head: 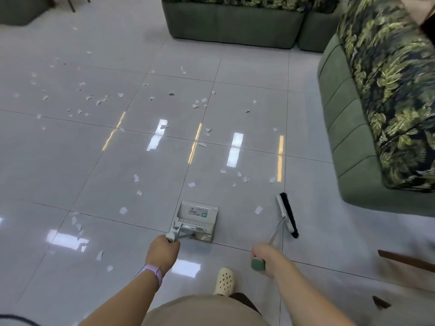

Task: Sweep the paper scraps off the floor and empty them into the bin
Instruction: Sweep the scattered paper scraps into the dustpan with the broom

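Observation:
Several white paper scraps (124, 210) lie scattered over the glossy grey tile floor (70, 161), thickest at the far left and middle. A metal long-handled dustpan (197, 220) stands on the floor just ahead of me, its mouth facing away. My left hand (162, 251) grips the top of its handle. My right hand (267, 257) holds the green-capped handle of a broom. Its black-bristled head (287, 214) rests on the floor to the right of the dustpan, beside one scrap (258, 210). No bin is in view.
A green sofa with leaf-print cushions (376, 118) fills the right side. Two green planter boxes (231, 24) stand at the back. Dark wooden chair legs (407, 261) poke in at the lower right. My foot in a cream clog (225, 281) is below the dustpan.

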`<state>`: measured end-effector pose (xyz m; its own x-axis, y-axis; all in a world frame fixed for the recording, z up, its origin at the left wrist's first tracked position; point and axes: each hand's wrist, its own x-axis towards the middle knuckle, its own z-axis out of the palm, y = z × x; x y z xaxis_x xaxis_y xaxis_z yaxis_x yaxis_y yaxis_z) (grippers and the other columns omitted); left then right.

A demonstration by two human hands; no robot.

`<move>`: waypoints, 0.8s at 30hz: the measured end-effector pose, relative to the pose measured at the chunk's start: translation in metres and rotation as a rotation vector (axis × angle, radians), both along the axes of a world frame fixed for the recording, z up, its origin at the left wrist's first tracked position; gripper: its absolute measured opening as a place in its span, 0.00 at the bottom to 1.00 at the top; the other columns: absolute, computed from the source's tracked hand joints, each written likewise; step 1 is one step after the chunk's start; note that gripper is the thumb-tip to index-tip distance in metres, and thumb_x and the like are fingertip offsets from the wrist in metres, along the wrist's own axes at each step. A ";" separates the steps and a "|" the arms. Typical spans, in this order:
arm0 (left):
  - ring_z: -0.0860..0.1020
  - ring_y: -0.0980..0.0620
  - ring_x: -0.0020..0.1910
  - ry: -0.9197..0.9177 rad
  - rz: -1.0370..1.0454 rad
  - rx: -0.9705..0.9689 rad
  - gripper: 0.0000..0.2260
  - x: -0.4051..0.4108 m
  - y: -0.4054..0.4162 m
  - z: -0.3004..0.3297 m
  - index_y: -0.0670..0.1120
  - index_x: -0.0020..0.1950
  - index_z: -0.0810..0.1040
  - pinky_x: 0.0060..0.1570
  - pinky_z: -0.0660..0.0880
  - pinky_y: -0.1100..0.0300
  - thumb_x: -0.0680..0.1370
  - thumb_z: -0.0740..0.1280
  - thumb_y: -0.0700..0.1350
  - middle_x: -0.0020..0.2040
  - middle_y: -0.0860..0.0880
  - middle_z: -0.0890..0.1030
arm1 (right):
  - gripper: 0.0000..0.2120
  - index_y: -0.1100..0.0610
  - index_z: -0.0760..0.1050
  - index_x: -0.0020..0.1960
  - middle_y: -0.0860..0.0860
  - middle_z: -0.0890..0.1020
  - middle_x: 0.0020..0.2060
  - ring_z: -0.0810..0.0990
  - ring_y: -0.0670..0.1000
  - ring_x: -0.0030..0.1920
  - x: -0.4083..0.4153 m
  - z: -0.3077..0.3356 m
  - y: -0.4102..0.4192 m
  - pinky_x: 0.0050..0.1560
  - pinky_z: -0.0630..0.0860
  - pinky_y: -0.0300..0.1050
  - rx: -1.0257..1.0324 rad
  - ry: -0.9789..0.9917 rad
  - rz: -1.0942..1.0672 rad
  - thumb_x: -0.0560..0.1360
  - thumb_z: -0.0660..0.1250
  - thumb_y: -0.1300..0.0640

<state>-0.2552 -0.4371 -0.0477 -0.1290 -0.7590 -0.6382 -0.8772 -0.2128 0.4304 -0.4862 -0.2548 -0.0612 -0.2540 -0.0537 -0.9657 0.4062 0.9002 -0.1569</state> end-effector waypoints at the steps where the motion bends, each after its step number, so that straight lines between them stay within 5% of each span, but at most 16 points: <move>1: 0.68 0.46 0.30 0.004 0.018 0.001 0.08 0.003 -0.002 0.000 0.40 0.37 0.74 0.32 0.64 0.58 0.76 0.64 0.40 0.31 0.45 0.74 | 0.05 0.63 0.71 0.42 0.58 0.73 0.40 0.74 0.54 0.36 0.015 -0.001 -0.011 0.33 0.72 0.43 -0.019 -0.047 0.023 0.73 0.58 0.71; 5: 0.67 0.46 0.28 0.016 0.131 0.002 0.10 0.026 -0.009 -0.005 0.41 0.36 0.74 0.31 0.67 0.57 0.76 0.65 0.44 0.28 0.47 0.73 | 0.11 0.64 0.71 0.54 0.59 0.75 0.43 0.76 0.52 0.34 0.032 0.006 -0.062 0.31 0.73 0.41 -0.080 -0.131 0.202 0.72 0.60 0.71; 7: 0.68 0.45 0.28 0.006 0.170 -0.014 0.12 0.037 -0.010 -0.005 0.42 0.34 0.74 0.30 0.68 0.56 0.74 0.66 0.49 0.27 0.47 0.73 | 0.08 0.63 0.72 0.48 0.58 0.78 0.35 0.76 0.50 0.28 0.014 0.017 -0.097 0.30 0.73 0.41 -0.137 -0.216 0.181 0.71 0.61 0.71; 10: 0.65 0.47 0.27 0.013 0.207 -0.033 0.14 0.043 -0.006 -0.002 0.44 0.32 0.71 0.30 0.66 0.57 0.74 0.68 0.48 0.25 0.50 0.70 | 0.08 0.59 0.68 0.41 0.49 0.69 0.21 0.68 0.44 0.18 -0.032 0.018 -0.149 0.20 0.69 0.35 -0.166 -0.390 0.023 0.71 0.63 0.70; 15: 0.68 0.48 0.27 -0.026 0.184 -0.061 0.16 0.041 -0.003 0.003 0.44 0.29 0.70 0.30 0.64 0.56 0.75 0.69 0.44 0.24 0.49 0.72 | 0.14 0.57 0.70 0.51 0.48 0.66 0.28 0.64 0.41 0.20 -0.060 0.030 -0.181 0.17 0.62 0.32 -0.251 -0.609 -0.024 0.70 0.67 0.71; 24: 0.68 0.48 0.30 0.038 0.248 -0.035 0.13 0.017 -0.023 0.001 0.42 0.33 0.73 0.32 0.64 0.57 0.76 0.69 0.44 0.29 0.46 0.74 | 0.11 0.59 0.69 0.54 0.51 0.69 0.28 0.63 0.43 0.22 -0.075 0.048 -0.148 0.18 0.61 0.34 -0.306 -0.294 -0.056 0.75 0.63 0.70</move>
